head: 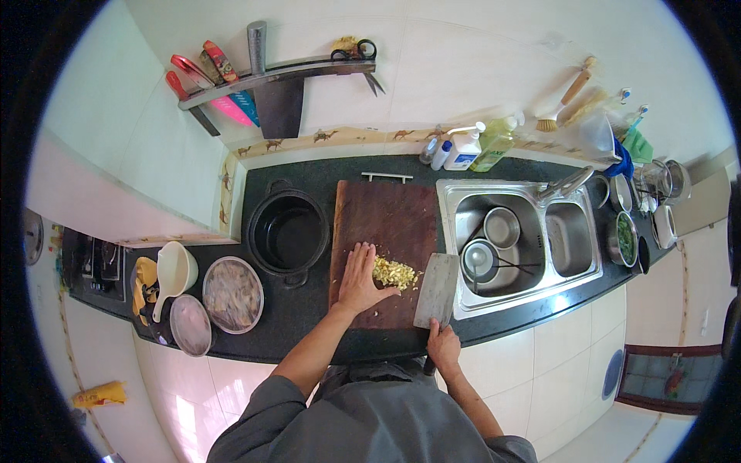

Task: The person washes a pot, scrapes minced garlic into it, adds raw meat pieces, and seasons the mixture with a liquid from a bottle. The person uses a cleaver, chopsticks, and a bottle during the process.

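Note:
A dark wooden chopping board [386,214] lies on the black counter, left of the sink. On it sits a small heap of finely chopped pale yellow pieces [396,273], perhaps garlic or ginger. My left hand [359,280] lies flat against the left side of the heap, fingers pointing away from me and thumb out along its near side; it holds nothing. My right hand [444,347] grips the handle of a broad cleaver [437,286]. The cleaver's blade is over the board's right edge, close to the sink and apart from the heap.
A black pot [289,231] stands left of the board, with a covered bowl [233,295] and a white ladle-shaped scoop [176,269] further left. The steel sink [521,243] at right holds bowls and chopsticks. Bottles [463,150] line the wall, below a magnetic knife rack [278,75].

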Demonstrator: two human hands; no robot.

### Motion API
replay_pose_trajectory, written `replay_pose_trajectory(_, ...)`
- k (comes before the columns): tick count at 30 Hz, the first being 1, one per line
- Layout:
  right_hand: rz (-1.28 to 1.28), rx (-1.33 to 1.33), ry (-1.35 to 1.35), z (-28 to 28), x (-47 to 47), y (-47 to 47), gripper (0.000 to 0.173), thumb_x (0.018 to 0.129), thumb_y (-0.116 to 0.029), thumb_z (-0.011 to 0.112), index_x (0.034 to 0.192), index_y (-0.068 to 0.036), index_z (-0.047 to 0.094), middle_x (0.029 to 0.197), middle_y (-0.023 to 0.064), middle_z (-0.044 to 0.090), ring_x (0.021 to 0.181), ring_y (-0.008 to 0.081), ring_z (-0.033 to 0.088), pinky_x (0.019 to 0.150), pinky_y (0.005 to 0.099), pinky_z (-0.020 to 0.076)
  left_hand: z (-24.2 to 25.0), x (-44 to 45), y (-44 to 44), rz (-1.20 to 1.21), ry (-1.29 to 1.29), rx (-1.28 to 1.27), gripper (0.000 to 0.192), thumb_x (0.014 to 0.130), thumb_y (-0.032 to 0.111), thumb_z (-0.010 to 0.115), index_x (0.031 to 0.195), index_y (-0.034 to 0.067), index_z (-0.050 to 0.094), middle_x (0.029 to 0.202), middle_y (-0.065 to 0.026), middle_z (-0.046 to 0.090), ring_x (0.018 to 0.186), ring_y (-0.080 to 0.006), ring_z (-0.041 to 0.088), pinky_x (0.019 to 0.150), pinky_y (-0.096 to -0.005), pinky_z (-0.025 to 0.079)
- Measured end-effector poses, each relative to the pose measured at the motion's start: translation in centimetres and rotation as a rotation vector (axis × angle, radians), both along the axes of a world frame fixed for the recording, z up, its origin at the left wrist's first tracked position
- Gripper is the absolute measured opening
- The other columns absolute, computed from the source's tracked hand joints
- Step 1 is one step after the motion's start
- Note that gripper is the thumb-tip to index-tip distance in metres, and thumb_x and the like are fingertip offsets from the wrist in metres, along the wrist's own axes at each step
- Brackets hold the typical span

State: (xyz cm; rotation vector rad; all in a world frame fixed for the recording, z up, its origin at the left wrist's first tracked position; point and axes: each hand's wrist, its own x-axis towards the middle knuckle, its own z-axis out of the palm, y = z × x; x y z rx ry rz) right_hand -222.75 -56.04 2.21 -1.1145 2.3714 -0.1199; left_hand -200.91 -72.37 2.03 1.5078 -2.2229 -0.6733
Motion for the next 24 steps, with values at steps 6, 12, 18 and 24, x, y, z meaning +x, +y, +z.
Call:
replay_pose_trajectory(6, -0.094, -0.006, -0.065, -0.5, 2.1, 0.3, 0.07, 0.099, -0.058, 0.045, 0.087, 0.008, 0.065, 0.085, 0.0342, 0.068, 0.083, 0.0499, 0.068, 0.075, 0.0559, 0.0548, -0.3, 0.0, -0.4, -0.026, 0.019, -0.07, 0.126, 0.066, 0.065, 0.082, 0.155, -0.001, 0.022, 0.159, -0.0288, 0.022, 0.15, -0.0429, 0.017, 0.123, -0.0517, 0.015)
replay_pose_trajectory(12, -0.013, -0.059, 0.008, 0.3, 5.8, -0.2, 0.067, 0.098, -0.058, 0.047, 0.084, 0.006, 0.065, 0.078, 0.0314, 0.068, 0.075, 0.0484, 0.069, 0.068, 0.0554, 0.0558, -0.6, -0.4, -0.9, -0.094, 0.02, -0.058, 0.123, 0.068, 0.067, 0.079, 0.154, -0.002, 0.024, 0.158, -0.0279, 0.024, 0.15, -0.0411, 0.019, 0.124, -0.052, 0.015)
replay_pose_trajectory(18, 0.1, -0.056, 0.061, 0.8, 10.8, -2.0, 0.062, 0.098, -0.056, 0.05, 0.081, 0.002, 0.063, 0.073, 0.0281, 0.068, 0.071, 0.0447, 0.07, 0.063, 0.0518, 0.0576, -0.6, -0.3, -1.0, -0.099, 0.068, -0.046, 0.123, 0.067, 0.064, 0.082, 0.153, -0.004, 0.025, 0.158, -0.0271, 0.025, 0.15, -0.0402, 0.021, 0.124, -0.0506, 0.015)
replay_pose_trajectory(24, 0.129, -0.051, -0.061, 1.2, 13.1, -3.5, 0.061, 0.095, -0.056, 0.054, 0.084, 0.003, 0.063, 0.078, 0.031, 0.068, 0.076, 0.0485, 0.069, 0.069, 0.0547, 0.0566, -1.1, -0.1, -1.1, -0.011, 0.237, -0.104, 0.091, 0.08, 0.054, 0.076, 0.148, 0.004, 0.042, 0.154, -0.0281, 0.034, 0.145, -0.0422, 0.031, 0.12, -0.0493, 0.025)
